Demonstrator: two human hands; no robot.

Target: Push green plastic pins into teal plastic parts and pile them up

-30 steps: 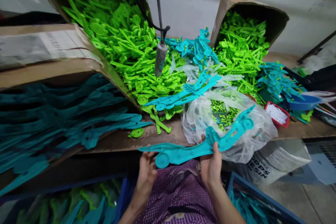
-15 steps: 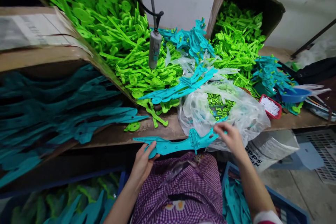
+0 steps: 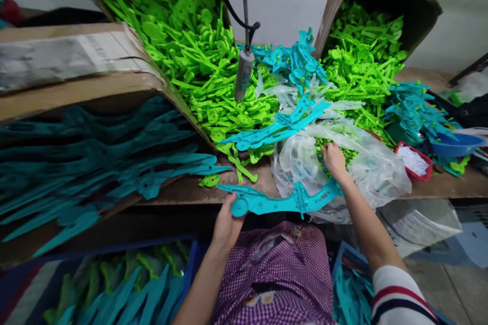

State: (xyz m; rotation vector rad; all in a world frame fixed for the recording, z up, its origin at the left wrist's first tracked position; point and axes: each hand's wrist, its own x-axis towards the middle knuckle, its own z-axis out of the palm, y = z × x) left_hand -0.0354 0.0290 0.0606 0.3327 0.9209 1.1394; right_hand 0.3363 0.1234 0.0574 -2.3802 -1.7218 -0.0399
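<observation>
My left hand [image 3: 227,221] is closed on the round end of a long, curved turquoise plastic part [image 3: 274,205], held level at the table's front edge. Pegs and a ribbed crosspiece show on its upper face. My right hand [image 3: 334,158] reaches into an open clear plastic bag [image 3: 292,160], its fingers bunched among small green plastic pieces [image 3: 348,155]. The fingertips are partly hidden, so what they grip cannot be made out. Beyond the bag's left side lie more turquoise parts [image 3: 280,124], on top of a heap of green plastic parts [image 3: 213,78].
A grey electric screwdriver [image 3: 244,73] hangs over the heap. Cardboard boxes of turquoise parts [image 3: 114,147] and green parts [image 3: 366,45] stand left and back right. A red tray [image 3: 414,161] of white pieces and a blue bowl [image 3: 453,143] sit right. Blue crates [image 3: 192,264] flank my lap.
My right hand has left the far end of the turquoise part and moved forward into the bag of green pieces. My left hand keeps its hold. The view has shifted slightly left.
</observation>
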